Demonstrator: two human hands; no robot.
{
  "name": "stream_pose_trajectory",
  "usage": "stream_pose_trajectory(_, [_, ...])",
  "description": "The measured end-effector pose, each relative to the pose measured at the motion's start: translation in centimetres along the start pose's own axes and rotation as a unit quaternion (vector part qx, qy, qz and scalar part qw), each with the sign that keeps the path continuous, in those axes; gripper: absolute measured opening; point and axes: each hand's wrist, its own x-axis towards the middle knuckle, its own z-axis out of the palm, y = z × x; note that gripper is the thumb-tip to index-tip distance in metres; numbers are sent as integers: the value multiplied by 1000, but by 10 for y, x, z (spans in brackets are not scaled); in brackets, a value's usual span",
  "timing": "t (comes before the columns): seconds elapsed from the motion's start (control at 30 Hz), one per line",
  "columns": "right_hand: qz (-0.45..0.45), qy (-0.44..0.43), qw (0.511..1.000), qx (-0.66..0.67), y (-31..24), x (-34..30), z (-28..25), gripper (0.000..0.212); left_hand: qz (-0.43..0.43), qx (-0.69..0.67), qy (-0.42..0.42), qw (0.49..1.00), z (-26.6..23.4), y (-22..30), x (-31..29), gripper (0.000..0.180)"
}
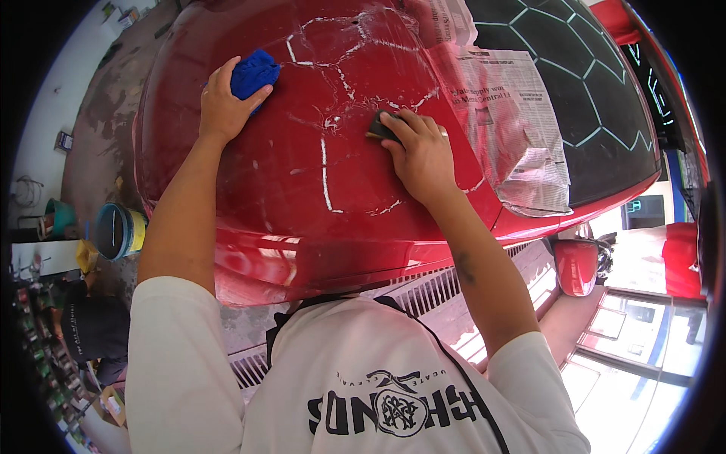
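A small dark block with a tan lower edge sits at the fingertips of the right hand, pinched between thumb and fingers, over the hood; whether its whole underside touches the paint cannot be told. Beyond the left hand's thumb and partly under its fingers is a bunched blue cloth, which that hand clasps against the hood. The hands are well apart, the left reaching farther forward, both arms stretched out over the red panel.

Between the hands and ahead of them, pale broken lines and smeary streaks cross the paint; which are reflections and which are residue is hard to tell. To the right of the right hand, newspaper covers the hood's edge and part of the dark windshield, where bright hexagonal light lines are mirrored. Nearer the body than the right hand, and farther right, is the red side mirror.

Left of the left forearm, a blue-and-yellow bucket stands on the floor, with a green pot just beyond it.
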Motion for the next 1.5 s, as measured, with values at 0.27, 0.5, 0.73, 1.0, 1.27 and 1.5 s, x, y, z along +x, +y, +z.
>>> stream_pose_trajectory(0.27, [-50,-24,997,50,-6,-105,-54,51,9,28,17,999,14,-15,-3,89])
stream_pose_trajectory(0.5, [-10,8,1000,-4,-26,31,27,41,-8,17,10,1000,2,-3,-2,94])
stream_pose_trajectory(0.73, [-11,-77,996,45,-21,-108,-48,44,1,56,25,998,13,-13,-5,90])
stream_pose_trajectory(1.0, [-17,26,1000,6,-12,103,78,42,1,36,10,999,4,-6,-3,90])
stream_pose_trajectory(1.27, [33,-44,999,-1,-11,-90,-57,45,4,34,27,999,11,-11,-5,89])
stream_pose_trajectory(1.5, [5,38,999,-23,39,31,42,42,0,14,24,1000,7,-5,-3,86])
